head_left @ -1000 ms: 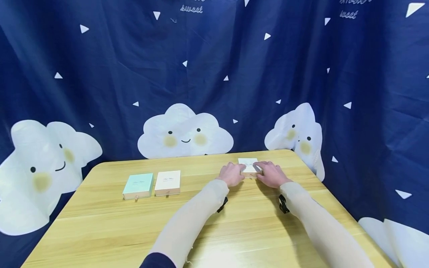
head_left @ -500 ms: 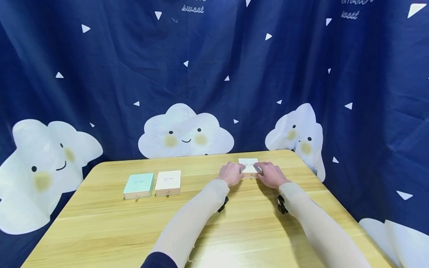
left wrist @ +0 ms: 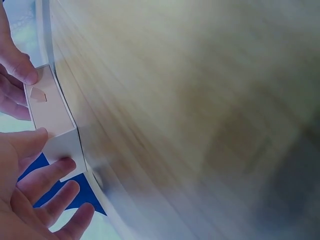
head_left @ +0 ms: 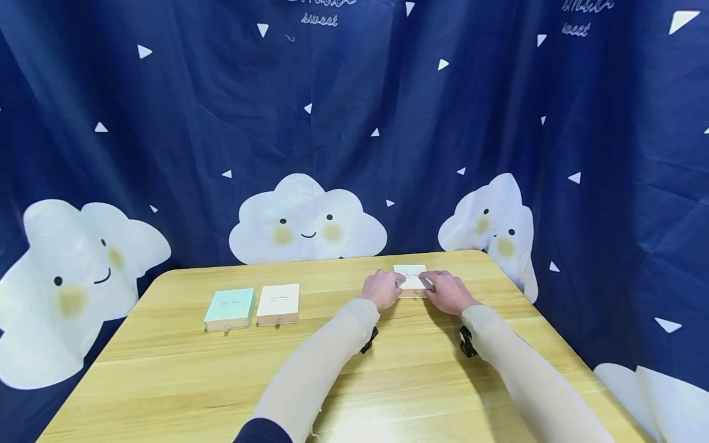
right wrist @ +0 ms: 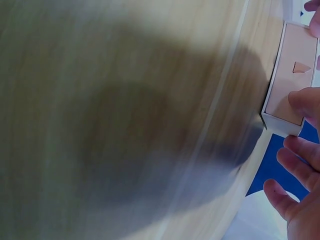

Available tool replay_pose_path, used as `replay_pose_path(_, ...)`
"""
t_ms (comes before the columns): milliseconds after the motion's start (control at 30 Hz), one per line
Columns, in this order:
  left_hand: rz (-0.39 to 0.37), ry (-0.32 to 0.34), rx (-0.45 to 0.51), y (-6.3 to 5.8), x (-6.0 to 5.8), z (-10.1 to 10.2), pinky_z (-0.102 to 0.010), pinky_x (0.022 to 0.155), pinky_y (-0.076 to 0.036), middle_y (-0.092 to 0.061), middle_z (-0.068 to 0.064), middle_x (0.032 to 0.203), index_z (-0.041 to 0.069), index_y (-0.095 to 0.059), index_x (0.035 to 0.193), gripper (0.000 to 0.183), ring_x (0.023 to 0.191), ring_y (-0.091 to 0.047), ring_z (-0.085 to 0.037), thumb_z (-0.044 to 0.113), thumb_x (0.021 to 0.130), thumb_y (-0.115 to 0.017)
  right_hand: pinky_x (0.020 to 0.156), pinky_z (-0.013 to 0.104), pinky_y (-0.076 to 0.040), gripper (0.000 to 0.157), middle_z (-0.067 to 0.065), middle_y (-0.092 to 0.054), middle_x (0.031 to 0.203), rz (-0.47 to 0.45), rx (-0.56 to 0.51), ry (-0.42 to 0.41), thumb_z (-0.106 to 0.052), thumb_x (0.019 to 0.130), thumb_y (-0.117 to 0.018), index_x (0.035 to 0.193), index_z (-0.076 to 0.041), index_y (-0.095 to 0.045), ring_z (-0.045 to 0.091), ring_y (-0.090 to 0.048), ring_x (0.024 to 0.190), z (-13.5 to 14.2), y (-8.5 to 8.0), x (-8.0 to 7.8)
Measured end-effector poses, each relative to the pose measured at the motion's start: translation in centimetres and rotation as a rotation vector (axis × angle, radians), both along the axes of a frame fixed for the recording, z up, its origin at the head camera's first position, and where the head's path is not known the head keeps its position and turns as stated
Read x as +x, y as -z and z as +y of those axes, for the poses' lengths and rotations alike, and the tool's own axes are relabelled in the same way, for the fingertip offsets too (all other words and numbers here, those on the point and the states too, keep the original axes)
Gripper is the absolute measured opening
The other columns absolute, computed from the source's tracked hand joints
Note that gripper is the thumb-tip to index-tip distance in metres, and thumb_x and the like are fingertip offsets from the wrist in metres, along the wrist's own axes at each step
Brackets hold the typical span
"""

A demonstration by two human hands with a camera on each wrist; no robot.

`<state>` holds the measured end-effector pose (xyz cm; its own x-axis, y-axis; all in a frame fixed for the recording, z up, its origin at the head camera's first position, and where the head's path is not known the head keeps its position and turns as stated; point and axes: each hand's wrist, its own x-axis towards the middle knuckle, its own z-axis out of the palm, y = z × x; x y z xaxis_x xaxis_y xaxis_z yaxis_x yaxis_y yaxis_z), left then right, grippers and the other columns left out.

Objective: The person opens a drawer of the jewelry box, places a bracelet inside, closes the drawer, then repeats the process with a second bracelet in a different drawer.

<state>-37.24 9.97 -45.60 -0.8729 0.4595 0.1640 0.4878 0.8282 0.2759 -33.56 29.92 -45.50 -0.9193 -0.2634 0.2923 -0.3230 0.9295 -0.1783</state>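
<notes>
A white-topped box (head_left: 410, 269) with a pink front lies at the table's far right, between both hands. My left hand (head_left: 382, 289) holds its left end, thumb on the pink front and a finger at the white side; the other fingers are spread beside it. At the right end, my right hand (head_left: 450, 292) grips likewise, thumb on the front. Both index fingers reach onto the lid. In the left wrist view, a small ribbon tab (left wrist: 38, 95) sticks out of the front; both hands partly cover the box.
On the wooden table (head_left: 194, 381), a mint-green box (head_left: 229, 306) and a cream box (head_left: 278, 301) lie side by side at the left. A blue curtain (head_left: 343, 92) with cloud faces hangs behind the table and along its right side.
The head view has tilted very slightly. Both hands stay at the white box, which has not visibly moved along the table.
</notes>
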Motion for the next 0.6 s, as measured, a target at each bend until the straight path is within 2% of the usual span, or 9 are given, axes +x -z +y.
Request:
replay_pose_path(300,0.013,0.008,0.002,0.0,-0.1,-0.5,-0.035,0.081,-0.057,-0.073,0.004,0.121,0.030,-0.070,0.129,0.032,0.112,-0.067,-0.017,0.028,0.098,-0.066,0.090,0.057,-0.052,0.040,0.018,-0.066,0.130,-0.008,-0.025,-0.018,-0.016,0.091,-0.071,0.130,-0.009,-0.066,0.041,-0.062,0.115,-0.5,-0.6,0.4)
replay_pose_path(600,0.030,0.014,-0.010,-0.9,0.6,-1.2,-0.038,0.084,-0.057,-0.072,0.005,0.124,0.028,-0.071,0.127,0.031,0.113,-0.066,-0.020,0.025,0.097,-0.065,0.095,0.057,-0.050,0.039,0.017,-0.067,0.131,-0.010,-0.048,-0.034,-0.015,0.091,-0.071,0.129,-0.008,-0.066,0.041,-0.061,0.118,-0.9,-1.0,0.8)
